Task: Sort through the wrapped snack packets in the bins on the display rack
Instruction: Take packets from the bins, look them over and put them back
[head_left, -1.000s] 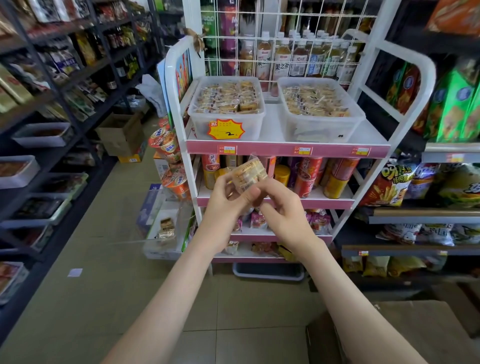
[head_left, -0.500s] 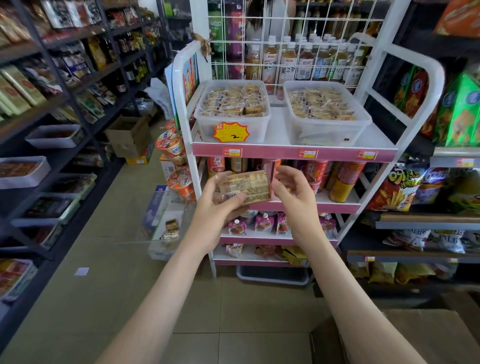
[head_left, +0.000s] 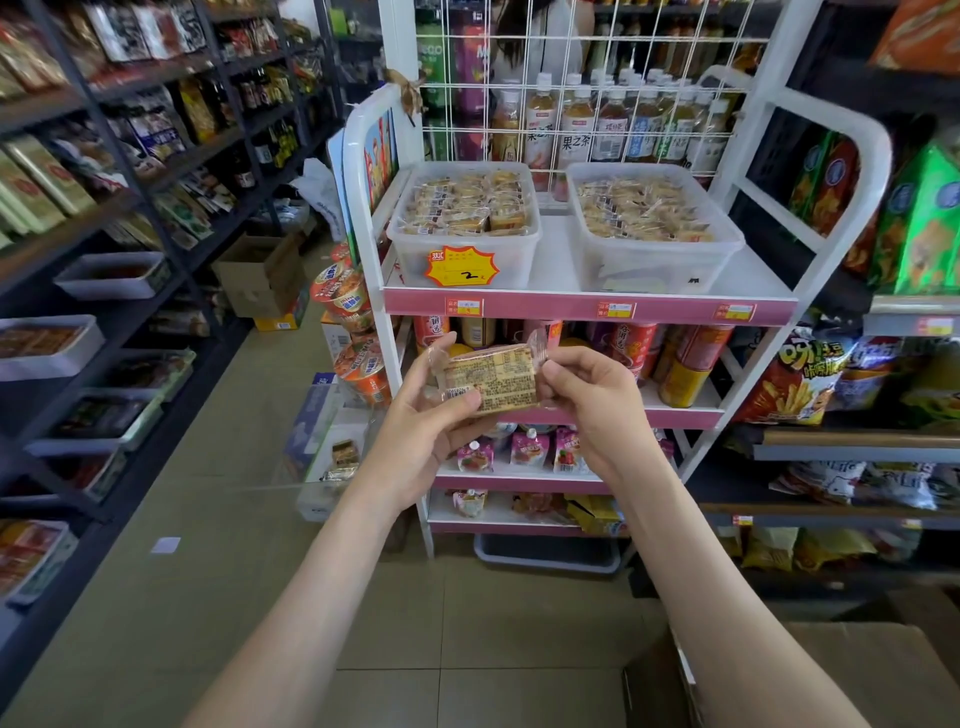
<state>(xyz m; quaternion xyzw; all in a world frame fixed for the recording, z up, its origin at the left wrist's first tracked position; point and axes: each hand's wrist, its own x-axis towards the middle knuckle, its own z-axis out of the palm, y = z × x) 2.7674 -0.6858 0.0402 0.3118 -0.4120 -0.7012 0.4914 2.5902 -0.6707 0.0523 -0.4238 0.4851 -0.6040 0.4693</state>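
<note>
Shop aisle, display rack (head_left: 587, 304): snack packet (head_left: 491, 382) pinched between left hand (head_left: 426, 434), right hand (head_left: 597, 400) grips, apparently label-up.

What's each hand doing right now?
Left hand: closed on the snack packet, left end.
Right hand: closed on the same packet, right end.

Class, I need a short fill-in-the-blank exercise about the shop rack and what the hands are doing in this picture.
1. The clear-wrapped snack packet is held by ____ hands.
2. The yellow starburst price tag is on the ____ clear plastic bin.
3. Both clear plastic bins stand on the white-and-pink rack's ____ shelf.

Missing words: both; left; top
</note>
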